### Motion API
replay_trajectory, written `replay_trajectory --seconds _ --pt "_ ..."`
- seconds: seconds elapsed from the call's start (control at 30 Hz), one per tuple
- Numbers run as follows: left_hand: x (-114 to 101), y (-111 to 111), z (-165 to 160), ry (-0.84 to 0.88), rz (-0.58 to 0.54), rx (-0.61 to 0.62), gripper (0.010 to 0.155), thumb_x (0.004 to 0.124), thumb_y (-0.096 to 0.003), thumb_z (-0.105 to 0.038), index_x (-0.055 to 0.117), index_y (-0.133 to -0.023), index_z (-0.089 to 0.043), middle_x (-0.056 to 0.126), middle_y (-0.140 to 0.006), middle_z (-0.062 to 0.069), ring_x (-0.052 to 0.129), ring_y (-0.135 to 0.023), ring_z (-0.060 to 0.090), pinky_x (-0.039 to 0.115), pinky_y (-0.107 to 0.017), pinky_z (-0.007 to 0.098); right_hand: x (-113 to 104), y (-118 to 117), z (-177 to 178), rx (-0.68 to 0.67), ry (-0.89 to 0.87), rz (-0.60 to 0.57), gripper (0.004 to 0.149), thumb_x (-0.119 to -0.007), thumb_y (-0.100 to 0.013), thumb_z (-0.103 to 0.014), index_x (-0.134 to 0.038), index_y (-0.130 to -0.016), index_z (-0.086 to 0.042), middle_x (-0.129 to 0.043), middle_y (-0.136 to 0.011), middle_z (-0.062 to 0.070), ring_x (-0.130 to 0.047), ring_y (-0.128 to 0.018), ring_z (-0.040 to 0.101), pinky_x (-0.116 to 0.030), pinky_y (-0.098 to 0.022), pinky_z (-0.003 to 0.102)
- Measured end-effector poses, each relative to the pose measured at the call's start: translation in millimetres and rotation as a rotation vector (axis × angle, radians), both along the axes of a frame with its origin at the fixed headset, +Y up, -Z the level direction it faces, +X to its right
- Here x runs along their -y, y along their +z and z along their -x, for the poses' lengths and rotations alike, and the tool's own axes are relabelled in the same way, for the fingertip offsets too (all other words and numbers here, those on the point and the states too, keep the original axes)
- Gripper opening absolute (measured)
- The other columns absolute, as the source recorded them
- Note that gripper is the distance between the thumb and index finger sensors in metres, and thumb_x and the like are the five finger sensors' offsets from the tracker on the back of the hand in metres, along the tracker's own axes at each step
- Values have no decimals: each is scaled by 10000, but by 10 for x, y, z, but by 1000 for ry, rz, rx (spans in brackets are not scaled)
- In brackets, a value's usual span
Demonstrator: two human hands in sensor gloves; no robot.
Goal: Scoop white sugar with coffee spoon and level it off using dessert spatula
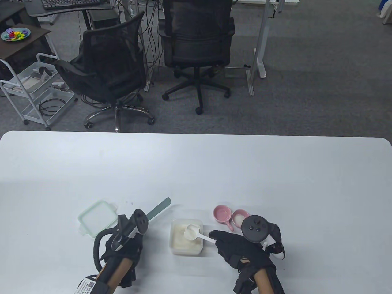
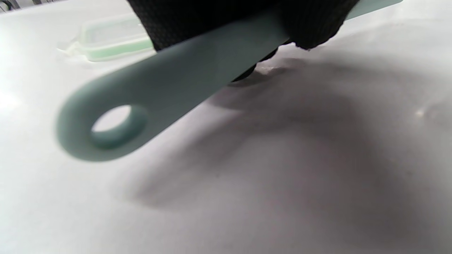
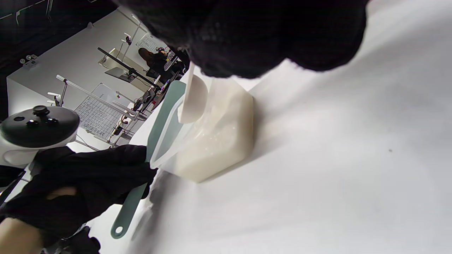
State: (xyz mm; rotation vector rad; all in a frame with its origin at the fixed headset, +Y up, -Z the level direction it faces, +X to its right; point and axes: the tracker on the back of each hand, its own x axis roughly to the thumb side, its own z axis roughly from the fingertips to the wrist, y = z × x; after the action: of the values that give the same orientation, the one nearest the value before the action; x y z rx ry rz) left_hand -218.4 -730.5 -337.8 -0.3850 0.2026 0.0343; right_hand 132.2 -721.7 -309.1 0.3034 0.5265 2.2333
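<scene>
Currently, by label:

Sugar: white, fine-grained, filling a clear square container [image 1: 186, 239] just left of the right hand; surface uneven where dug.

Coffee spoon [image 1: 196, 232]: small, white plastic; bowl heaped with sugar, raised just above the container, handle running back to the right hand.

Right hand [image 1: 235, 248]: black glove, fingertips pinched on the end of the spoon handle; held low and level, likely to keep the heap from spilling.

Dessert spatula [image 1: 157, 209]: pale green, flat and long, with a round hanging hole at the handle end; blade pointing up and away from the left hand, toward the container's far left corner.

Left hand [image 1: 124, 242]: black glove, fingers wrapped around the spatula handle, just left of the container; probably poised to sweep the blade across the spoon. Blade not yet touching the spoon.

Step, as judged: scoop done, levelling still ahead.

Lid [image 1: 97, 218]: clear with a mint green rim, flat on the table beyond the left hand, set aside so the container stays open.

Two small pink dishes [image 1: 222, 213]: just beyond the right hand; the nearer one holding something white, perhaps sugar.

Table [image 1: 275, 183]: white, smooth.
</scene>
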Motion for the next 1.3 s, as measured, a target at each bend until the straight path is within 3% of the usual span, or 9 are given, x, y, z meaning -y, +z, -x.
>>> replay_trajectory --seconds 0.07,0.27,0.5,0.83,1.3 --pt "-12 -5 54 106 42 -13 515 803 -616 -452 732 -1094 -274 827 -1023 -23 1016 -820 203 900 -612 381 -1 0 -1 0 -3 -1 479 -688 -647 -285 -643 -1101 -140 -936 -669 56 -936 -419 133 -854 -465 441" --pt "-145 27 174 304 28 -3 520 805 -614 -456 732 -1096 -275 833 -1020 -19 1022 -813 205 903 -608 381 -2 -1 1 -1 -8 -3 477 -688 -647 -286 -644 -1100 -142 -936 -670 55 -937 -419 131 -855 -465 440" --pt "-190 103 24 532 125 134 521 798 -618 -464 723 -1102 -285 827 -1026 -21 1020 -815 208 899 -611 384 -4 -1 -5 1 -15 -4 479 -688 -647 -285 -642 -1101 -140 -936 -671 56 -937 -420 132 -855 -465 441" --pt "-220 304 -360 540 179 304 520 799 -611 -466 727 -1097 -295 830 -1024 -26 1023 -814 212 898 -610 391 1 -3 -10 0 -27 5 479 -688 -647 -285 -643 -1100 -136 -936 -671 56 -937 -420 133 -854 -466 442" --pt "-177 365 -480 504 216 347 523 804 -616 -463 736 -1101 -279 841 -1018 -23 1034 -802 199 911 -600 370 -4 -8 -23 -6 -70 10 477 -685 -647 -282 -649 -1092 -114 -935 -672 57 -937 -422 133 -854 -467 442"
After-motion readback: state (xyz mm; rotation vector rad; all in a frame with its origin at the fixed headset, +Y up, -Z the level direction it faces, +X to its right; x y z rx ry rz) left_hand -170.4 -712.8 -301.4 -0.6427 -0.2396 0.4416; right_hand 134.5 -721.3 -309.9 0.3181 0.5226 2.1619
